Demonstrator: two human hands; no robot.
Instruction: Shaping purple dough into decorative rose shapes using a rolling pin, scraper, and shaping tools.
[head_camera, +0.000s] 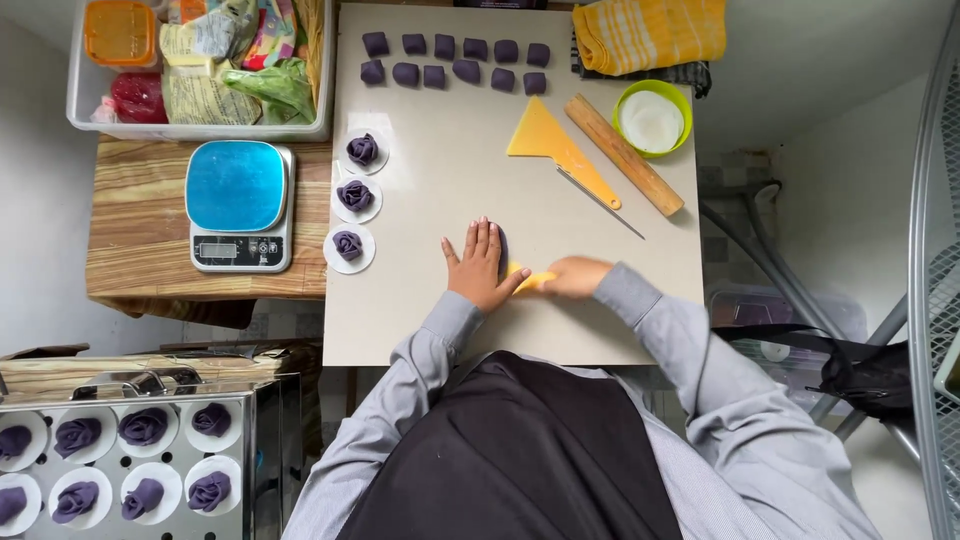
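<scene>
On the pale square desk (420, 300), the left hand (480, 265) lies spread flat over a soft purple dough piece (501, 243), while the right hand (575, 276) has its grip pinched on a small yellow scraper (531, 281); the dough looks light and easily dented, best lifted from beneath.

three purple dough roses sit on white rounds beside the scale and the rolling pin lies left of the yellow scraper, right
Not quite. The head view shows the rolling pin lying right of the yellow scraper, not left. The rest holds: three purple dough roses sit on white rounds beside the scale.
</scene>
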